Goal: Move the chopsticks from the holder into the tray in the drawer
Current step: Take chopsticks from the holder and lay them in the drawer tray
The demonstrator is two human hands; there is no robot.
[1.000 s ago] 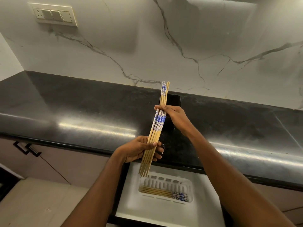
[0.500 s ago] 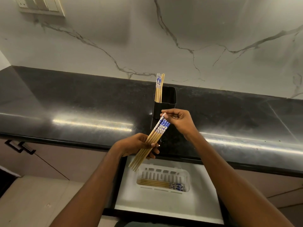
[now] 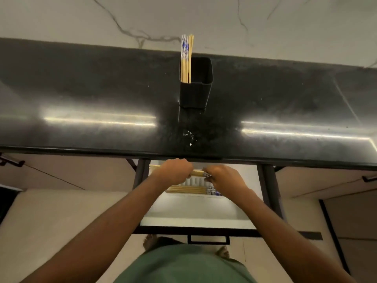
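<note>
Glossy black granite countertop under a veined marble backsplash, black holder with a few chopsticks left. Below, over the white tray in the open drawer: left hand and right hand both closed around a level chopstick bundle, above chopsticks already laid. Probably light, stiff, slippery; best gripped at both ends to stop splaying.

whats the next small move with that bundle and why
Probably lower the held chopsticks onto the chopsticks in the tray and let go: both the left hand and right hand hold them level just above it.
</note>
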